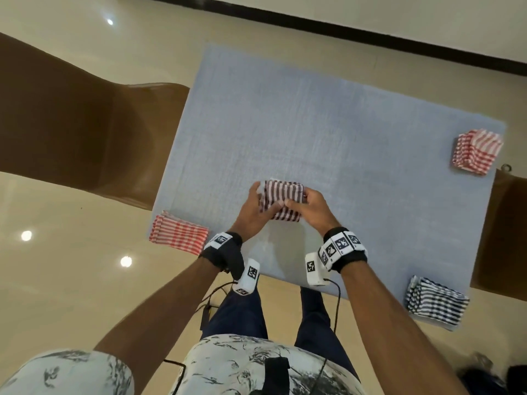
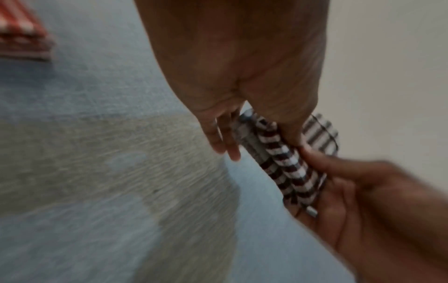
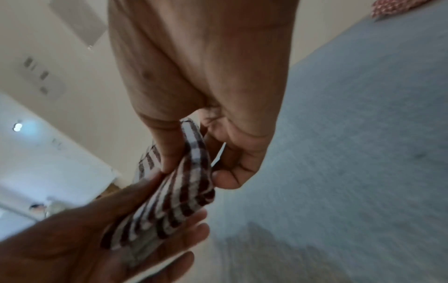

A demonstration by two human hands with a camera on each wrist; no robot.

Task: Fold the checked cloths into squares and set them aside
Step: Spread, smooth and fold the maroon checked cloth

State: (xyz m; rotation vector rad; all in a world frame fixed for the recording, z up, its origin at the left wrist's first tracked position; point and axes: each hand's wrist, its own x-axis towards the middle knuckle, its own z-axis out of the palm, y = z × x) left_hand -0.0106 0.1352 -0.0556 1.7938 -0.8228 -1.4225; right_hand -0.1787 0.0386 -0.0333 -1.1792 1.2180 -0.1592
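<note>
A folded maroon-and-white checked cloth (image 1: pixel 282 199) is held just above the blue table cover (image 1: pixel 328 132), near its front middle. My left hand (image 1: pixel 256 206) grips its left side, thumb on top and fingers beneath. My right hand (image 1: pixel 306 206) pinches its right side between thumb and fingers. In the left wrist view the maroon cloth (image 2: pixel 286 159) shows edge-on between my left hand (image 2: pixel 254 132) and my right hand (image 2: pixel 339 181). The right wrist view has the same cloth (image 3: pixel 179 193) pinched by my right hand (image 3: pixel 194 168), with my left hand (image 3: pixel 145 229) under it.
A folded red checked cloth (image 1: pixel 178 232) lies at the table's front left corner. A stack of red checked cloths (image 1: pixel 476 152) sits at the far right corner, a folded blue checked stack (image 1: pixel 436 302) at the near right corner. Brown chairs (image 1: pixel 71 132) stand on both sides.
</note>
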